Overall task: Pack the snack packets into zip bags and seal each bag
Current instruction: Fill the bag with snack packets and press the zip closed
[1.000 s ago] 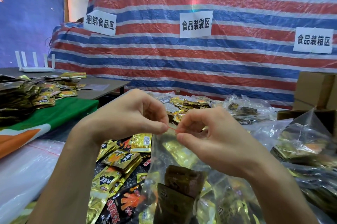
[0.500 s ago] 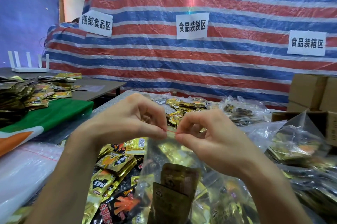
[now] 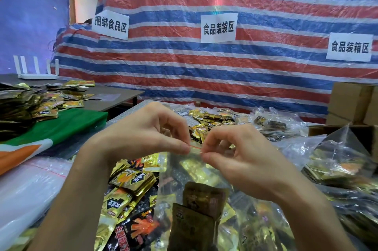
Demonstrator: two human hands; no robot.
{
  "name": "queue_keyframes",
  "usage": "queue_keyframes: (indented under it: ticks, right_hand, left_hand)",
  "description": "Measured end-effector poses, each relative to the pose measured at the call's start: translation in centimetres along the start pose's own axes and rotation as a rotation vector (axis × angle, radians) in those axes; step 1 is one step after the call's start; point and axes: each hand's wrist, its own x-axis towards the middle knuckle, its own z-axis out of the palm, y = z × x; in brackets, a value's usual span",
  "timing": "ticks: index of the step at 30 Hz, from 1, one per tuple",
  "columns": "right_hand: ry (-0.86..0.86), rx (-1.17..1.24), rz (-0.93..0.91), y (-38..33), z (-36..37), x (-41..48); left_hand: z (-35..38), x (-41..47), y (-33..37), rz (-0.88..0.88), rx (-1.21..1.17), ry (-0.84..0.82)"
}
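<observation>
Our hands have hardly moved: our left hand (image 3: 143,134) and right hand (image 3: 241,160) both pinch the top of the zip bag (image 3: 178,173), held up just over the loose snack packets (image 3: 126,185)

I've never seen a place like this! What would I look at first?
The left hand and right hand, in the middle, pinch the red-lined top of a clear bag. Shiny gold packets lie heaped under the left arm. Behind hangs a red, white and blue striped sheet with three white signs.
</observation>
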Motion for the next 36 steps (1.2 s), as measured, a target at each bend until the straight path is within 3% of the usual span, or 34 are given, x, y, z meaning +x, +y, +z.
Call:
queue_keyframes:
  ticks: [8,15,21,28,36]
  right_hand:
    - [0.012,0.023,-0.025,-0.2,-0.2,-0.1]
    - [0.006,0.001,-0.002,0.1,-1.0,-0.4]
    - [0.012,-0.013,0.003,-0.1,-0.8,-0.2]
    - [0.000,0.053,0.015,0.1,-1.3,-0.5]
    - [-0.022,0.007,0.004,0.4,-0.9,-0.2]
  left_hand:
    - [0.3,0.2,0.5,-0.039,-0.005,-0.101]
    - [0.0,0.0,0.4,-0.046,0.005,-0.025]
    - [0.4,0.2,0.7,-0.110,0.052,-0.110]
    - [0.6,0.2,1.2,-0.012,0.057,-0.047]
    - [0.9,0.3,1.7,-0.069,0.097,-0.067]
